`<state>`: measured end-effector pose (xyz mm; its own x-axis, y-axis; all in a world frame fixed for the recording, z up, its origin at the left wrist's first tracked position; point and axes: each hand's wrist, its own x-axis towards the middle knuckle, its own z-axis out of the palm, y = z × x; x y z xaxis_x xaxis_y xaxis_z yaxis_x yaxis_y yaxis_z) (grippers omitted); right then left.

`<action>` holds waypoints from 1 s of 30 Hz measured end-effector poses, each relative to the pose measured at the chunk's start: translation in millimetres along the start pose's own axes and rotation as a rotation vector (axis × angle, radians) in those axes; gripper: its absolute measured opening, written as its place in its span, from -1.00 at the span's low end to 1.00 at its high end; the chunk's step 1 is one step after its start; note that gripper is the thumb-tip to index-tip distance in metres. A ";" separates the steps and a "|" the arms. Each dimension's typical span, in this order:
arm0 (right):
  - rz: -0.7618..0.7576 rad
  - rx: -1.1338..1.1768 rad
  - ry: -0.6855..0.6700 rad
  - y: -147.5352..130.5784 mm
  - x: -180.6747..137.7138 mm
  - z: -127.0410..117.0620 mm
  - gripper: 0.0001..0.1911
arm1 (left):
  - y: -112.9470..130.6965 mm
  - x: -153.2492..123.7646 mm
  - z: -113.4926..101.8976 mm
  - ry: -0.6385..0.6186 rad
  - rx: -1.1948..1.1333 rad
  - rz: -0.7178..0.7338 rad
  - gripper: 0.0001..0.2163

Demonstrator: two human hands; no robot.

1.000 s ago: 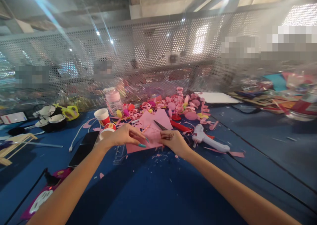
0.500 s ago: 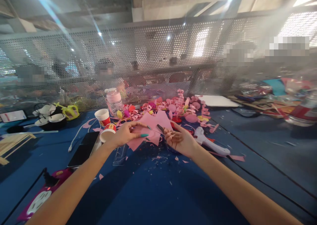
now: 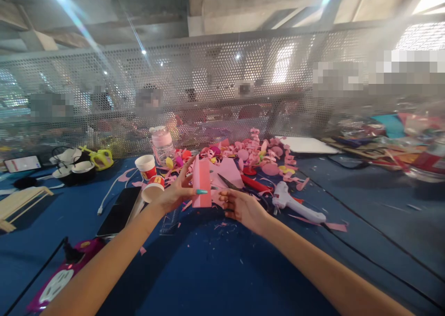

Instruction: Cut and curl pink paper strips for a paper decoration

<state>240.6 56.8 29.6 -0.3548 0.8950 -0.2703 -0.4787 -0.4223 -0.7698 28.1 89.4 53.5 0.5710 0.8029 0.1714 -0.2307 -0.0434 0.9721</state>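
My left hand (image 3: 175, 192) pinches a pink foam sheet (image 3: 201, 182), held upright on edge above the blue table (image 3: 215, 269). Its thumb lies across the sheet's front and the fingers are behind it. My right hand (image 3: 241, 205) is closed round the handles of dark scissors (image 3: 227, 183), whose blades point up and left toward the sheet. A larger pink sheet (image 3: 229, 170) lies flat just behind. Small pink offcuts are scattered on the table under both hands.
A white glue gun (image 3: 295, 202) lies right of my right hand. Two paper cups (image 3: 145, 165) and a phone (image 3: 120, 205) sit to the left. A heap of pink foam curls (image 3: 257, 151) lies before the perforated metal screen (image 3: 222, 84).
My left hand has lifted the pink sheet off the table and turned it from flat to upright. My right hand with the scissors drew back slightly, then closed again.
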 end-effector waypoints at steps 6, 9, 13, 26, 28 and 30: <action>-0.164 -0.139 -0.119 6.0 -0.8 1.6 -0.85 | 1.2 -0.7 4.7 0.048 -0.182 -0.049 -0.27; -0.146 -0.176 -0.142 9.7 -2.1 3.9 -0.81 | -1.0 1.3 5.3 0.102 -0.131 -0.099 -0.27; -0.136 -0.201 -0.162 15.1 -2.4 6.0 -0.77 | -4.5 2.8 7.0 0.111 -0.068 -0.131 -0.33; -0.430 -2.007 0.636 -14.9 -18.9 -1.1 -0.72 | -9.5 11.3 0.3 0.301 0.483 0.223 -0.27; -0.319 -2.100 0.630 -14.4 -21.5 -3.3 -0.67 | -8.4 12.2 -2.6 0.310 0.634 0.285 -0.32; -0.287 -2.119 0.600 -14.5 -23.2 -4.5 -0.66 | -5.6 11.5 -3.0 0.307 0.702 0.308 -0.35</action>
<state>259.3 42.8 44.4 -0.0424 0.9868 0.1564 0.9989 0.0448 -0.0115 33.5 100.6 49.5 0.2982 0.8165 0.4944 0.2627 -0.5682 0.7798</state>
